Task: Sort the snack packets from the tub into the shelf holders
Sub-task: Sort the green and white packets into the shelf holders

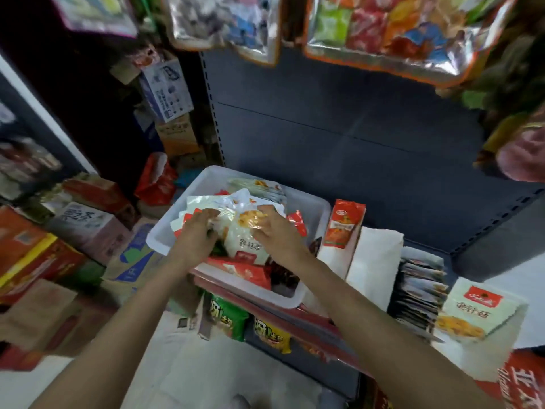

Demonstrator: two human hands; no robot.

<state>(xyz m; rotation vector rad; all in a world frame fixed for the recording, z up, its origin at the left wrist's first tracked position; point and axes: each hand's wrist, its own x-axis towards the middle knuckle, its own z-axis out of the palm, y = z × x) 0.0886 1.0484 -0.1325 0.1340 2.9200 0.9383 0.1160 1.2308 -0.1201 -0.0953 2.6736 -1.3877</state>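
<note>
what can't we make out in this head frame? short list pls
- Tub contents: lower packets hidden under the white packets and both hands.
- Left hand, right hand: fingertips sink among packets; grip unclear.
- Packet print: blurred, too small to read.
- Hanging bags: cut off by the top edge.
- White holders: insides hidden by their walls.

Tub [312, 208] sits on the shelf [339, 329], left end. Snack packets [244, 231] piled in tub; both hands [200, 228] on top of the pile. Shelf holders [374, 261] just right of tub. Cartons [88, 222] stacked on the floor, left.
</note>
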